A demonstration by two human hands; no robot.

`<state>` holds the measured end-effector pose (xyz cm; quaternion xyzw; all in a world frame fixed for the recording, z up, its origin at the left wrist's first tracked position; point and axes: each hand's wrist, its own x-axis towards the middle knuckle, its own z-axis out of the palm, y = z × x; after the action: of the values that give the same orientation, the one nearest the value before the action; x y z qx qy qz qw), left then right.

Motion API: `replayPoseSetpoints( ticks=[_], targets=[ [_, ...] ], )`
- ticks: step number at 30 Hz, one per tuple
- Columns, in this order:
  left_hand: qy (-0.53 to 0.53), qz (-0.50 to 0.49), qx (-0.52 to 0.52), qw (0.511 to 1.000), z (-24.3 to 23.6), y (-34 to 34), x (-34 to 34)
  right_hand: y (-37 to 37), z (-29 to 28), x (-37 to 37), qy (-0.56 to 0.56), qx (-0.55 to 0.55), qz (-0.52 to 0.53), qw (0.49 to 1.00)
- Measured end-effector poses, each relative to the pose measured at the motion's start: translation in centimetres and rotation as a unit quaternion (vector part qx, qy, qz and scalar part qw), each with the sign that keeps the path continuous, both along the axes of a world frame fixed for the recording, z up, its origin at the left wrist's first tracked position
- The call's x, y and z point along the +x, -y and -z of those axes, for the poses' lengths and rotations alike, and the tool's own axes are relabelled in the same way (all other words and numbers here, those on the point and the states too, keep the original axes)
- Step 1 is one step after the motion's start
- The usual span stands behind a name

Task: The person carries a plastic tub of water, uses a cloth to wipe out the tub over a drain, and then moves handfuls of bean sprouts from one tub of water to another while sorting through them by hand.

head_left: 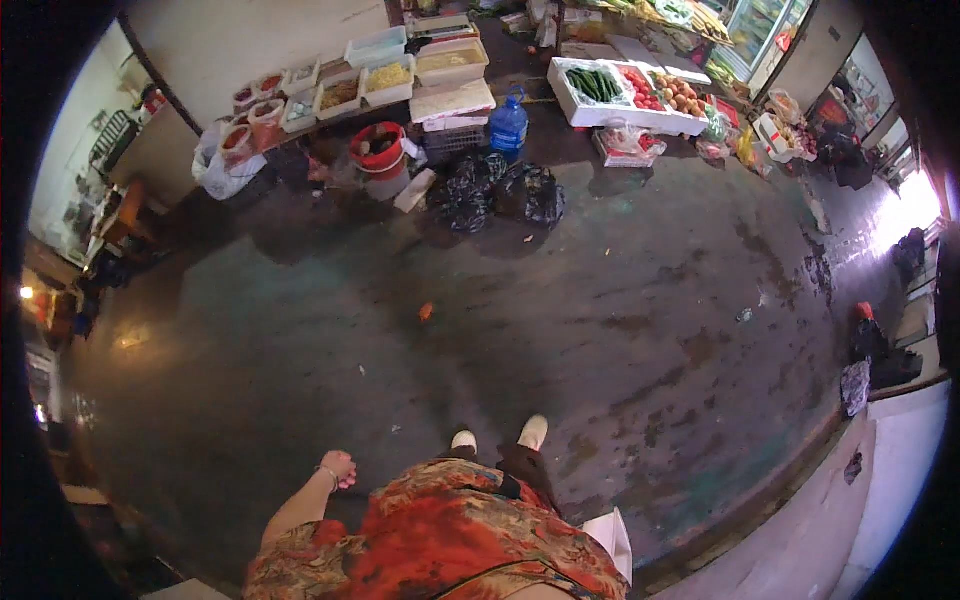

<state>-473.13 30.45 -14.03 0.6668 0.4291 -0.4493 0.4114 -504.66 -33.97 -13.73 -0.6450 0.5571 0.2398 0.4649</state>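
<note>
Loosely, the left hand (340, 468) holds its grip together, nothing visible inside; the right hand is unseen. Good footing probably means skirting the orange scrap (426, 312) on the floor (300, 380), this side of the black bags (470, 192).

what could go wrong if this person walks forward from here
The floor looks dark and possibly wet in patches, so the pale shoes might slip. A small orange scrap lies ahead and could get stepped on. Farther off, black plastic bags lie in front of the blue water jug, where a foot might catch.
</note>
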Motion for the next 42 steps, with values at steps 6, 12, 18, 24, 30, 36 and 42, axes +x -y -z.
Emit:
replayPoseSetpoints(
  ticks=[6,12,18,24,30,36,42],
  targets=[
    [0.246,0.072,-0.086,0.963,0.4,17.6,16.1,8.1,-1.1,8.6,0.038,0.051,0.118,0.991],
    [0.275,0.148,-0.164,0.936,-6.1,33.0,22.8,19.0,-3.0,18.2,0.135,0.156,0.209,0.956],
    [0.345,0.21,0.006,0.915,-1.4,34.4,24.2,36.2,6.0,36.5,0.228,0.004,-0.03,0.973],
    [0.046,-0.031,0.0,0.998,3.6,28.0,25.9,36.3,1.8,56.1,0.314,-0.016,-0.05,0.948],
    [0.148,-0.1,-0.057,0.982,2.3,37.0,41.1,31.7,-8.7,71.0,0.276,0.049,0.085,0.956],
    [0.317,0.011,-0.133,0.939,-4.8,48.2,56.4,34.6,-6.7,80.3,0.209,0.039,0.025,0.977],
    [0.272,-0.063,-0.076,0.957,-1.0,49.9,57.5,35.8,-5.2,93.0,0.207,0.078,-0.063,0.973]
  ],
)
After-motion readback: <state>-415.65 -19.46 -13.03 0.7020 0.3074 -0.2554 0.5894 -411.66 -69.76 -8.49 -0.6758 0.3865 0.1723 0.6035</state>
